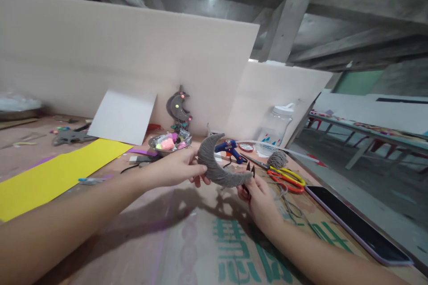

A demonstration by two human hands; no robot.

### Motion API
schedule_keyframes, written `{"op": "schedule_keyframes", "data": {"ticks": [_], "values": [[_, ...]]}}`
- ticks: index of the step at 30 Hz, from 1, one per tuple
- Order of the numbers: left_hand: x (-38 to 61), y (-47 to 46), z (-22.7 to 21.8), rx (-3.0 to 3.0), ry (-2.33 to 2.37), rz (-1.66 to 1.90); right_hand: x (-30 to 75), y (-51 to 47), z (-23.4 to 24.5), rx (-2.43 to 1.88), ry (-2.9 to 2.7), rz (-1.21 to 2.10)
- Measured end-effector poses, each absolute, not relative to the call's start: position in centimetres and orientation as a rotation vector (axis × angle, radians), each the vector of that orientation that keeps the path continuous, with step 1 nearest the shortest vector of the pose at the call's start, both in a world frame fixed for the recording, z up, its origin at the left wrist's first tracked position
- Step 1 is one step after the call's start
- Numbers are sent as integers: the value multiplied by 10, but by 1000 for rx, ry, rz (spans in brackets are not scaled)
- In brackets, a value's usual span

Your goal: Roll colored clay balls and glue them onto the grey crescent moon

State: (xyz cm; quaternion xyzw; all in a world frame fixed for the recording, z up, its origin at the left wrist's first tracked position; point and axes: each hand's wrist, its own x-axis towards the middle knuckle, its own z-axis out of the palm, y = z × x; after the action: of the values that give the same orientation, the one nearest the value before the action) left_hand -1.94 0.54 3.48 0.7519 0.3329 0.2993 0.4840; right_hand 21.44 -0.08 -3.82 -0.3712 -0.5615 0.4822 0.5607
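A crescent moon wrapped in grey yarn is held up over the table between my two hands. My left hand is closed on its outer left edge, thumb in front and fingers behind. At the lower right tip, my right hand is closed, thumb and fingers near the end of the yarn wrapping. A small dark tool with two pointed tips sticks up out of the same hand; its lower part is hidden by the fingers. Loose grey yarn trails to the right of this hand.
Behind the crescent lie a blue glue gun, a bowl of pompoms and a decorated moon. Scissors, a yarn ball, a phone and a bottle stand right. Yellow sheet lies left.
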Motion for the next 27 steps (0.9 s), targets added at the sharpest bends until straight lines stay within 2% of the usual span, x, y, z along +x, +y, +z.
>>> {"op": "schedule_keyframes", "data": {"ticks": [14, 22, 27], "values": [[-24, 13, 31, 1983, 957, 721, 210, -1, -36, -1026, -1360, 934], [-23, 5, 43, 2210, 1090, 977, 208, -9, -35, -960, -1529, 844], [-27, 2, 51, 2185, 1051, 992, 208, -19, -25, -875, -1505, 922]]}}
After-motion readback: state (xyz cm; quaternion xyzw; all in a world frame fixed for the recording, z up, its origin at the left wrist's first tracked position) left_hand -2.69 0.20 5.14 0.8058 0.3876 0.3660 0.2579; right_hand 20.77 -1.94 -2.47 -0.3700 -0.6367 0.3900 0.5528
